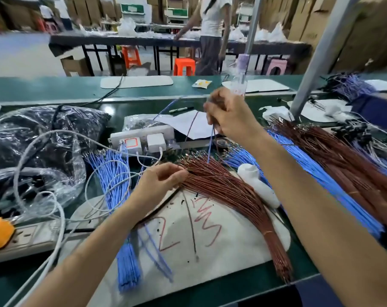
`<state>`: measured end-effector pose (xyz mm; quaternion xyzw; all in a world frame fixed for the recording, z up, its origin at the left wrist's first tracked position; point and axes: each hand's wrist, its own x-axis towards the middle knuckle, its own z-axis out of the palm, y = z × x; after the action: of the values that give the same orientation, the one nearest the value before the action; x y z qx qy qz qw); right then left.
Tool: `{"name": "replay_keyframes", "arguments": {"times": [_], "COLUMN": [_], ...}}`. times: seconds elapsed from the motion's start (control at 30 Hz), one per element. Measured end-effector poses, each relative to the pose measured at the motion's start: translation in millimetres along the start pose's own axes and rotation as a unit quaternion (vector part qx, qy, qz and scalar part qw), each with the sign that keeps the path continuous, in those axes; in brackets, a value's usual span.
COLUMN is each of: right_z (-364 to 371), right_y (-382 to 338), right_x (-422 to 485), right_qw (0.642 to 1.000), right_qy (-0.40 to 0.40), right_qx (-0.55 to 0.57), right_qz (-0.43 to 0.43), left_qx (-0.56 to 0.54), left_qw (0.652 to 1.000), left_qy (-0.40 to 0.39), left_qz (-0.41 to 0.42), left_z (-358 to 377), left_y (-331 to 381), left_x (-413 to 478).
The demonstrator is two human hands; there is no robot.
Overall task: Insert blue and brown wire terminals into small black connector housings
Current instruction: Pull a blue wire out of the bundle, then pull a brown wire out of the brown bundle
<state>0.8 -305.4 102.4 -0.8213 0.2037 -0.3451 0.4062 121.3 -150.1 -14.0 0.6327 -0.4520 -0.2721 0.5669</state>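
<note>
While the right hand [230,116] is raised above the counter [243,291], its fingers curled round a dangling blue wire [210,149], the left hand [163,180] pinches the tips of the brown wire bundle [228,191]. Behind, a small clear bag [141,121] holds dark little parts; a big crumpled bag [33,138] holds something black.

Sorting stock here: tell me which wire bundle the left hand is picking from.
The middle brown bundle, fanned over the white mat: the left hand pinches its terminal end. The blue bundle beside it and the right-side bundles lie clear.
</note>
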Motion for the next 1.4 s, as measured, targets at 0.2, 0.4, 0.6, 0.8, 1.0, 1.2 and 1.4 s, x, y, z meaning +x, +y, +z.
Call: {"name": "replay_keyframes", "arguments": {"times": [0.2,0.4,0.6,0.8,1.0,1.2,1.4], "right_z": [21.8,16.7,7.9,3.8,7.6,36.9,-1.4], "right_y": [54.0,75.9,94.4,98.6,94.8,85.9,55.9], "right_x": [-36.9,-49.6,-52.8,-60.3,-69.2,-103.2,-106.4], "right_qw": [0.984,0.965,0.909,0.862,0.765,0.824,0.896], "right_qy": [-0.073,-0.106,-0.03,0.011,0.081,-0.083,-0.004], "right_qx": [0.024,0.099,0.29,0.386,0.52,0.396,0.34], "right_qz": [0.158,0.219,0.298,0.328,0.372,0.397,0.287], "left_qx": [0.056,-0.004,-0.057,0.047,0.028,0.065,0.126], "left_qw": [0.998,1.0,0.998,0.999,0.997,0.98,0.967], "left_qy": [0.025,0.026,0.011,-0.001,-0.045,-0.101,-0.065], "left_qz": [0.015,0.017,0.004,0.005,0.053,0.161,0.212], "left_z": [-40.1,-50.1,-45.4,-35.9,12.9,68.8,85.2], "left_y": [2.2,11.9,2.4,-5.4,7.8,11.1,-2.1], "left_x": [-19.2,-22.0,-28.6,-29.8,-32.8,-36.3,-16.8]}}
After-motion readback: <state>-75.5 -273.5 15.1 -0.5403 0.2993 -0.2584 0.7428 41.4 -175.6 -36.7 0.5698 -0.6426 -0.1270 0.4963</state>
